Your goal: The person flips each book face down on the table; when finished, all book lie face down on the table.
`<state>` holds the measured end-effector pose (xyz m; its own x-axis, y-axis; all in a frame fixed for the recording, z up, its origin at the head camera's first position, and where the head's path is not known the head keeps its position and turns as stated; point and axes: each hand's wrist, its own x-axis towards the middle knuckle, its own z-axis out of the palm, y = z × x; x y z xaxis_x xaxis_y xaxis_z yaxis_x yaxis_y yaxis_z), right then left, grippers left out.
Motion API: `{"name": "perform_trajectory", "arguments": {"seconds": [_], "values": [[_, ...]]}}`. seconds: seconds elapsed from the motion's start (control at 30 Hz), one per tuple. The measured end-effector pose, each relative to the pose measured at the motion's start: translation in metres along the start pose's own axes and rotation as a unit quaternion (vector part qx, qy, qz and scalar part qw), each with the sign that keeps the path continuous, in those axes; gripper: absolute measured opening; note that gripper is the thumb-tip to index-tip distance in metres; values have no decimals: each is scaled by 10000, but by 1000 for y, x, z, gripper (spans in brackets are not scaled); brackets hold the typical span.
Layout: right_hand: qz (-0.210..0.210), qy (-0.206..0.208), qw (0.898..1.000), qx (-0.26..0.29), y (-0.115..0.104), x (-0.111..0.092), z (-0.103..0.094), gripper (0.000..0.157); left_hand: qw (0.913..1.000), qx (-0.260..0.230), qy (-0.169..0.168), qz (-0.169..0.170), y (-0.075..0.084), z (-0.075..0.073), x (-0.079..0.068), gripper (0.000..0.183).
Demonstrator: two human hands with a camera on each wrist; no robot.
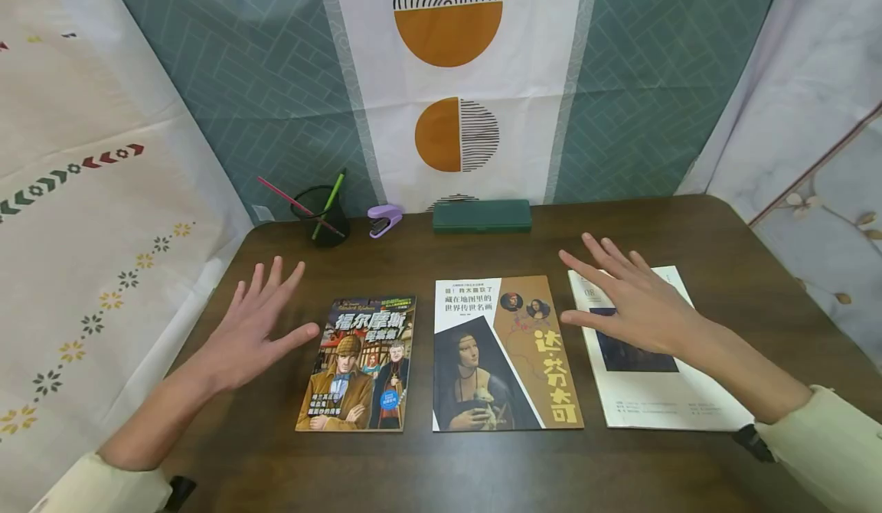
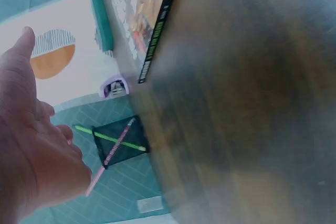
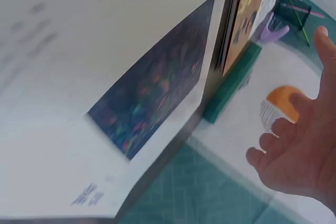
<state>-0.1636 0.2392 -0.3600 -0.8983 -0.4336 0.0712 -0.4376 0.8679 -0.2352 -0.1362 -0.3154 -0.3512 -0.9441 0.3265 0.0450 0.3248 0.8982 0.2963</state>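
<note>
My left hand [image 1: 251,329] hovers with spread fingers to the left of a comic-style book [image 1: 358,367], holding nothing. On the other side, my right hand [image 1: 634,298] is spread above a white book [image 1: 661,398] with a dark picture on its cover, covering part of it in the head view. Between the hands lies a brown and white art book [image 1: 506,352] showing a portrait of a woman with a small animal. All three books lie in a row on the dark wooden table [image 1: 386,467], their covers up.
Along the back edge stand a black mesh pen cup [image 1: 332,226] with a pink and a green pencil, a purple stapler [image 1: 383,220] and a green case [image 1: 481,216]. Patterned cloth [image 1: 276,76] hangs behind and at both sides of the table.
</note>
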Motion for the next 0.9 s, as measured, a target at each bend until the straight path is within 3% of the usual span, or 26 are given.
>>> {"name": "perform_trajectory", "arguments": {"seconds": [0.13, 0.23, 0.4, 0.6, 0.9], "values": [[-171, -149, 9987, 465, -18, 21, 6, 99, 9960, -893, -94, -8, -5, 3, -8, 98], [-278, -278, 9947, 949, -30, 36, 13, 105, 9880, -1537, -119, -33, -6, 9, -14, 103], [-630, -556, 9779, 1916, -48, 59, 25, 114, 9744, -2237, -155, -162, -4, 22, -24, 116], [-916, -1176, 9530, 2637, -74, 87, 40, 119, 9725, -2268, -284, -442, 2, 40, -37, 132], [-1329, -1752, 9326, 2861, -108, 119, 64, 112, 9765, -2013, -637, -443, 10, 61, -54, 134]]}}
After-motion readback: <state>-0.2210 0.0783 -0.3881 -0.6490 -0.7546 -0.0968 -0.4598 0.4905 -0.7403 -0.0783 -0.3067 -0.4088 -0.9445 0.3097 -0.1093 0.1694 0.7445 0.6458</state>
